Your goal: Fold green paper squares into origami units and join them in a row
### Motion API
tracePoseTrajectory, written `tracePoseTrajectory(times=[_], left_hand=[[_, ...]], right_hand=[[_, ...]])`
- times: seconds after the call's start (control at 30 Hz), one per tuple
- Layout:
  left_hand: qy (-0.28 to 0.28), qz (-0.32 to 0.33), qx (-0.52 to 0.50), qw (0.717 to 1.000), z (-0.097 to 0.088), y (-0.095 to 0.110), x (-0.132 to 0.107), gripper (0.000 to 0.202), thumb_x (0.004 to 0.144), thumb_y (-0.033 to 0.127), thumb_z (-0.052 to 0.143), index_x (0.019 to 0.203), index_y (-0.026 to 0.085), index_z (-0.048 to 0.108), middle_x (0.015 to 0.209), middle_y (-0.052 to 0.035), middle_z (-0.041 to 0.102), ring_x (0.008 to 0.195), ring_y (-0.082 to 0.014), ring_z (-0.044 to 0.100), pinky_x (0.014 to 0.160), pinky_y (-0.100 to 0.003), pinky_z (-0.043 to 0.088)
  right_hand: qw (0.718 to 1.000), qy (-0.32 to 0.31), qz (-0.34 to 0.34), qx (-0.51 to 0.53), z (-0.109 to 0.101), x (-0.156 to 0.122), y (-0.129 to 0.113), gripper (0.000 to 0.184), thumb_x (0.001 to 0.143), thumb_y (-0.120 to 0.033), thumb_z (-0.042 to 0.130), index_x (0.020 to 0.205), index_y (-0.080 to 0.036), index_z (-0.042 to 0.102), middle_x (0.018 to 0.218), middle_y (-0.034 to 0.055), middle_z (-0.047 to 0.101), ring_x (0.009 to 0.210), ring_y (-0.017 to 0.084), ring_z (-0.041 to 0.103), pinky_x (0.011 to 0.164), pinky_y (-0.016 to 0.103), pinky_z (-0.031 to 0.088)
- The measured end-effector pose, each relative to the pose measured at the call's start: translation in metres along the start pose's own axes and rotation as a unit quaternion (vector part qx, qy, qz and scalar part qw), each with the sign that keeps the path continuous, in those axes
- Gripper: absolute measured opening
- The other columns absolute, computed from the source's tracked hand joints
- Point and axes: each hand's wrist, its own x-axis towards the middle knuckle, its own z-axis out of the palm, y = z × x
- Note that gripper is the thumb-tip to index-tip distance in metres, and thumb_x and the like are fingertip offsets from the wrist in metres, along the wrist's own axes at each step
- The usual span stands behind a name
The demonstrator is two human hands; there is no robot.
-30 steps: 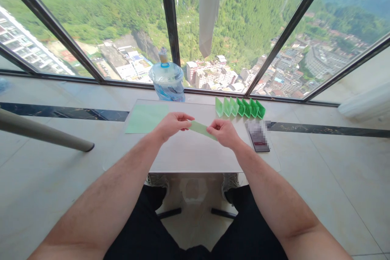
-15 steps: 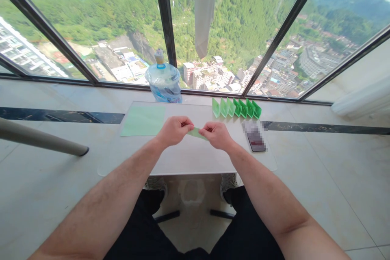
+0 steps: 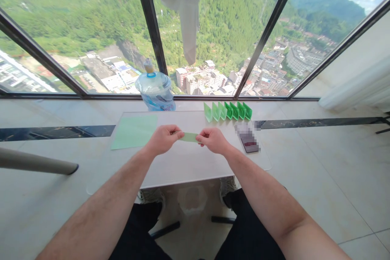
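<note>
A narrow strip of light green paper (image 3: pixel 190 137) is stretched between my hands above the white table (image 3: pixel 183 166). My left hand (image 3: pixel 164 139) pinches its left end between thumb and fingers. The right end is gripped the same way by my right hand (image 3: pixel 212 139). Left of my hands, a flat sheet of pale green paper (image 3: pixel 132 130) lies on the table. Beyond my right hand stands a row of several folded green paper pieces (image 3: pixel 228 111), going from pale to darker green.
A phone (image 3: pixel 250 140), partly pixelated, lies at the table's right side. Behind the table a large water bottle (image 3: pixel 156 89) stands against the window. A grey pole (image 3: pixel 36 160) juts in from the left. My legs are under the near table edge.
My hands have moved slightly apart, so more of the green strip shows between them. The camera view has tilted and shifted a little to the right.
</note>
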Motion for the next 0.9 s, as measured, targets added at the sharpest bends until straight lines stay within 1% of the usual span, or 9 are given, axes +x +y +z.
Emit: tracePoseTrajectory(times=[0.07,0.2,0.27,0.37,0.47,0.6,0.73,0.83,0.9], left_hand=[[-0.015,-0.007,-0.004,1.0,-0.001,0.0,0.0,0.029,0.075,0.045,0.064,0.07,0.018,0.069,0.051,0.0042,0.05,0.051,-0.0109,0.04,0.051,-0.024,0.03],[-0.068,-0.04,-0.009,0.997,-0.003,-0.003,0.0,0.029,0.073,0.046,0.064,0.068,0.018,0.068,0.059,-0.0004,0.065,0.052,-0.012,0.046,0.05,-0.024,0.031],[-0.075,-0.058,-0.019,0.995,-0.004,-0.005,0.001,0.03,0.074,0.047,0.062,0.067,0.018,0.067,0.061,-0.0024,0.068,0.05,-0.0124,0.046,0.048,-0.024,0.03],[-0.063,-0.068,-0.025,0.995,-0.004,-0.006,0.001,0.03,0.073,0.047,0.062,0.065,0.018,0.067,0.06,-0.0032,0.069,0.047,-0.0119,0.044,0.047,-0.025,0.029],[-0.055,-0.072,-0.021,0.996,-0.004,-0.006,0.002,0.03,0.073,0.047,0.063,0.066,0.018,0.068,0.058,-0.0021,0.067,0.046,-0.0116,0.044,0.046,-0.025,0.028],[-0.049,-0.083,-0.008,0.995,-0.006,-0.007,0.002,0.028,0.072,0.046,0.065,0.066,0.019,0.069,0.054,-0.001,0.065,0.047,-0.0122,0.047,0.048,-0.024,0.031],[-0.059,-0.085,-0.038,0.994,-0.009,-0.009,0.003,0.024,0.07,0.042,0.066,0.073,0.019,0.071,0.061,-0.0026,0.071,0.056,-0.015,0.057,0.051,-0.024,0.035],[-0.081,-0.078,-0.064,0.992,-0.01,-0.013,0.004,0.021,0.068,0.037,0.067,0.077,0.019,0.072,0.066,-0.0039,0.074,0.063,-0.0167,0.062,0.057,-0.025,0.042],[-0.087,-0.081,-0.066,0.991,-0.011,-0.016,0.005,0.021,0.068,0.036,0.067,0.077,0.018,0.072,0.067,-0.0043,0.074,0.063,-0.017,0.063,0.059,-0.026,0.044]], right_hand=[[1.0,0.007,-0.002,-0.013,-0.003,0.0,0.001,0.017,0.08,-0.029,0.065,0.067,-0.018,0.066,0.057,-0.0016,0.065,0.053,0.01,0.056,0.053,0.021,0.039],[0.999,0.027,-0.003,-0.039,-0.007,0.0,0.0,0.017,0.08,-0.027,0.064,0.066,-0.018,0.066,0.057,-0.0019,0.065,0.051,0.01,0.054,0.05,0.021,0.037],[0.999,0.02,0.0,-0.033,-0.009,0.0,0.0,0.017,0.08,-0.027,0.064,0.066,-0.017,0.066,0.057,-0.0017,0.065,0.052,0.01,0.055,0.051,0.02,0.038],[1.0,-0.015,-0.006,-0.02,-0.011,0.0,0.002,0.013,0.08,-0.025,0.064,0.069,-0.017,0.066,0.059,-0.0019,0.066,0.055,0.01,0.058,0.053,0.02,0.04],[0.998,-0.041,0.0,-0.038,-0.014,0.0,0.004,0.012,0.079,-0.023,0.064,0.069,-0.018,0.065,0.06,-0.0023,0.065,0.056,0.01,0.058,0.054,0.02,0.04],[0.997,-0.02,0.038,-0.071,-0.02,0.0,0.001,0.017,0.08,-0.027,0.065,0.065,-0.018,0.065,0.057,-0.0016,0.065,0.053,0.01,0.058,0.049,0.019,0.038],[0.996,-0.008,0.065,-0.068,-0.026,0.001,0.001,0.024,0.08,-0.033,0.067,0.062,-0.017,0.064,0.054,-0.0009,0.064,0.049,0.009,0.056,0.044,0.019,0.035],[0.995,-0.038,0.072,-0.063,-0.03,0.001,0.004,0.019,0.082,-0.025,0.064,0.065,-0.017,0.065,0.059,0.0004,0.068,0.052,0.01,0.06,0.044,0.018,0.037],[0.993,-0.057,0.081,-0.062,-0.03,0.001,0.004,0.015,0.082,-0.021,0.061,0.067,-0.016,0.065,0.063,0.0014,0.07,0.055,0.01,0.063,0.045,0.018,0.039]])
